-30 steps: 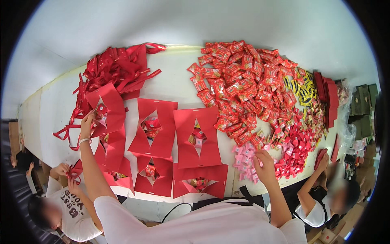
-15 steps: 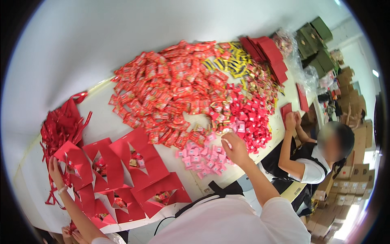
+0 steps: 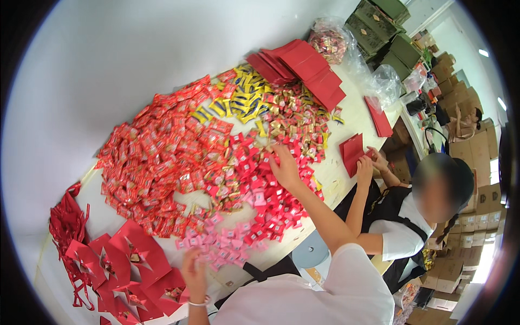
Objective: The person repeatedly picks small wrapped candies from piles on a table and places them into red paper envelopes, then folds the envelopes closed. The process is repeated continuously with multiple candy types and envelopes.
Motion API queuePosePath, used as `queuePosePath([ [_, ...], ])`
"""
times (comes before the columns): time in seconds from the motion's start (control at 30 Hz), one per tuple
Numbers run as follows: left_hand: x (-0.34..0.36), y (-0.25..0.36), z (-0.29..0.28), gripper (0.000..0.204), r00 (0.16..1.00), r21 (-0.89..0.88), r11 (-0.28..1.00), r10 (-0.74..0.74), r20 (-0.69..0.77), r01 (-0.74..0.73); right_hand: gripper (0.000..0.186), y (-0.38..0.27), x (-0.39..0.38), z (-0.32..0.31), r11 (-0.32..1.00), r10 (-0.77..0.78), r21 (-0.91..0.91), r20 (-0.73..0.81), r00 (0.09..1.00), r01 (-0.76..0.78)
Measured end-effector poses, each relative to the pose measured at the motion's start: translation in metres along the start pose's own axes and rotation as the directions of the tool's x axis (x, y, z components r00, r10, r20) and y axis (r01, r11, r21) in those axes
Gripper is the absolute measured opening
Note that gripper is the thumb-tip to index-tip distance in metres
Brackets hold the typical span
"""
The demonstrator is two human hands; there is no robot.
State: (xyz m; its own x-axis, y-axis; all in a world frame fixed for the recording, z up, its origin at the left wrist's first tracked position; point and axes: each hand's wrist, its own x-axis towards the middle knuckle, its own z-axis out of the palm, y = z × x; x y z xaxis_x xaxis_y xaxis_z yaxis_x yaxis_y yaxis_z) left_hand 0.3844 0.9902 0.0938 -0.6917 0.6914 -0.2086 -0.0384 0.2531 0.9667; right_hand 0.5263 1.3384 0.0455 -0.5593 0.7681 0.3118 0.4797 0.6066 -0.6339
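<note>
Head view: the left hand rests with loose fingers on the pink candy packets at the near table edge. I cannot tell if it holds one. Farther, the right hand lies spread and flat on the red packets – gripping nothing. Behind them lie yellow packets and red envelopes.

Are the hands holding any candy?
Cannot tell. The left hand sits on the pink candies, the right hand on the red candies; any grip is hidden.

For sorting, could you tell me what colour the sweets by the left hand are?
Pink, seen in the head view: sweets by the left hand.
</note>
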Motion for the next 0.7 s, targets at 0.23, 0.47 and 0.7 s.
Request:
queuePosePath([
  [0.23,-0.01,0.016,0.086,0.015,0.99,0.014,0.991,-0.132,0.046,0.131,0.059,0.148,0.142,-0.039,0.83,0.074,-0.51,-0.296,0.952,-0.224],
  [0.47,0.002,0.028,0.099,0.017,0.971,0.003,0.979,-0.202,-0.125,0.204,0.044,0.196,0.236,-0.029,0.758,0.008,-0.646,-0.127,0.992,-0.089],
  [0.7,0.001,0.035,0.107,0.016,0.976,0.053,0.977,-0.199,-0.088,0.205,0.022,0.187,0.252,-0.062,0.943,0.303,-0.039,-0.301,0.904,-0.329],
])
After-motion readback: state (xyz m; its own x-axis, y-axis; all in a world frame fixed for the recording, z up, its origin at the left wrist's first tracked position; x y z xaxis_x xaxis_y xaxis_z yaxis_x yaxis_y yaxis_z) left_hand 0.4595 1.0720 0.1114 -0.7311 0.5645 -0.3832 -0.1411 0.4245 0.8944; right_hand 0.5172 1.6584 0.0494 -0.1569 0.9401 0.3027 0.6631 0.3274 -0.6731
